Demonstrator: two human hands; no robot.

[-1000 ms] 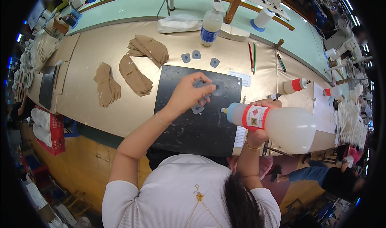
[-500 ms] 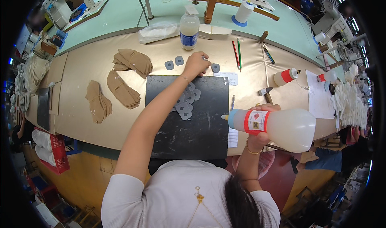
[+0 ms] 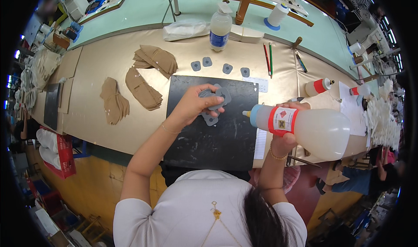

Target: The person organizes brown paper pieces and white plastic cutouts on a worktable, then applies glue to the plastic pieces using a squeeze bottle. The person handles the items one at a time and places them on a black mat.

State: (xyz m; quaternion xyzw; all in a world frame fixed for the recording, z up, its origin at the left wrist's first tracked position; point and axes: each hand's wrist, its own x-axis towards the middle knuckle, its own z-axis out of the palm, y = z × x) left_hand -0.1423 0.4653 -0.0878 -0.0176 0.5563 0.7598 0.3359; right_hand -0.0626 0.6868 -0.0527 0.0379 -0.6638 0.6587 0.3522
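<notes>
My left hand (image 3: 198,103) is over the upper part of a black mat (image 3: 207,144), its fingers closed on several grey rounded-square pieces (image 3: 223,94) with small holes. Part of that bunch is hidden behind my fingers. Just below it, another grey piece (image 3: 211,120) rests on the mat. My right hand (image 3: 285,142) grips a squeeze bottle (image 3: 322,129) with a red band, blue collar and yellowish nozzle. The bottle lies sideways in the air, nozzle toward the mat, with whitish liquid inside. Beyond the mat, several single grey pieces, such as one (image 3: 227,68), lie in a row.
Stacks of brown card pieces (image 3: 143,88) lie left of the mat. A clear bottle (image 3: 220,29) with a blue label stands behind. To the right are pencils (image 3: 270,59), a smaller red-banded bottle (image 3: 318,87) and paper sheets (image 3: 352,109). A red crate (image 3: 65,155) stands beyond the table's left side.
My left hand has come back from the row of grey pieces to the mat and now holds several pieces. One more piece shows in the row. The squeeze bottle stays in my right hand.
</notes>
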